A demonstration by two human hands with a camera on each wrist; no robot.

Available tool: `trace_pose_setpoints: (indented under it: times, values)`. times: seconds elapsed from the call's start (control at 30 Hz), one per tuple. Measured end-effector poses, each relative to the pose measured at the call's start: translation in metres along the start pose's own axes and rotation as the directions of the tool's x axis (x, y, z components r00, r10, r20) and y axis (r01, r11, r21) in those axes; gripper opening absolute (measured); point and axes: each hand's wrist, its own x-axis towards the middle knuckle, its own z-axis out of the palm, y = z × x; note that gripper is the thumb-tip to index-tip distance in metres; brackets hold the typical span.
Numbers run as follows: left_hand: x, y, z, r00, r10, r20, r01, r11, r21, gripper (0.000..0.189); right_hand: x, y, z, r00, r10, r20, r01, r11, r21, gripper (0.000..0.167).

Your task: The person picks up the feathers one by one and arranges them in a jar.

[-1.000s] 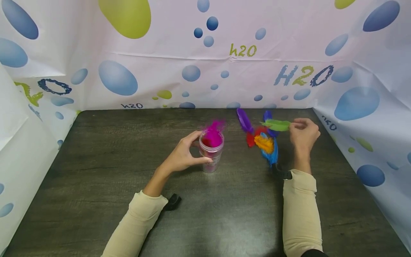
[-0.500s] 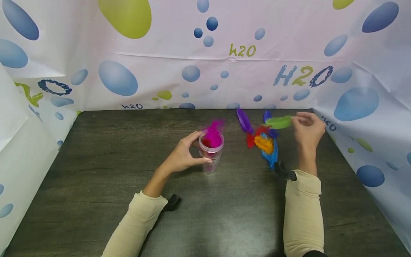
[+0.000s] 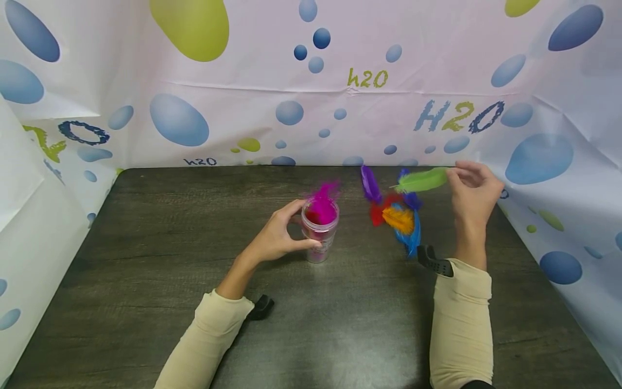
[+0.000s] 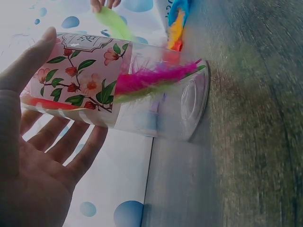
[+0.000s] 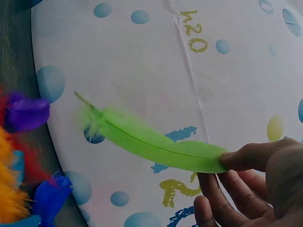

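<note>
- In the head view, our left grip (image 3: pixel 279 232) is curled round the clear cup (image 3: pixel 320 229). The cup stands upright near the middle of the counter (image 3: pixel 194 205), with pink fluff (image 3: pixel 324 205) poking out of its top. Cup and left grip have stayed put for the last second.
- Also in the head view, our right grip (image 3: pixel 473 192) pinches the green feather (image 3: pixel 423 180) by its right end, over the far right part of the counter. It has moved a little right and farther away since a second ago, and the feather came along.
- The loose feathers lie left of that grip: purple (image 3: pixel 371 185), red (image 3: pixel 377 213), orange (image 3: pixel 399 219), light blue (image 3: pixel 410 235) and dark blue (image 3: pixel 413 201).
- In the left wrist view, we see our thumb on one side of the cup and our fingers on the other. Through the clear wall, under the flower label (image 4: pixel 85 71), we spot the pink fluff and a green strip (image 4: pixel 142 93).
- In the right wrist view, thumb and fingers nip the green feather's rounded end. Its thin stem sticks out free, apart from the pile.
- We think this means the green feather is picked out by itself, while the cup is kept steady.
</note>
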Motion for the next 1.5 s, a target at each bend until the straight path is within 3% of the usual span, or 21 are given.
trace_pose_setpoints:
  times: [0.3, 1.1, 1.5]
  values:
    - [0.001, 0.000, 0.000, 1.000, 0.003, 0.001, -0.003, 1.000, 0.005, 0.075, -0.004, -0.011, 0.002, 0.997, -0.058, 0.044, 0.059, 0.998, -0.012, 0.020]
    - [0.002, 0.000, -0.001, 1.000, 0.006, 0.001, -0.006, 1.000, -0.003, 0.076, -0.011, -0.025, 0.006, 0.996, -0.068, 0.057, 0.066, 0.997, 0.035, 0.020]
    - [-0.001, -0.002, 0.000, 1.000, 0.004, 0.007, -0.004, 1.000, -0.002, 0.077, -0.017, -0.029, 0.003, 0.996, -0.077, 0.050, 0.069, 0.987, 0.145, 0.019]
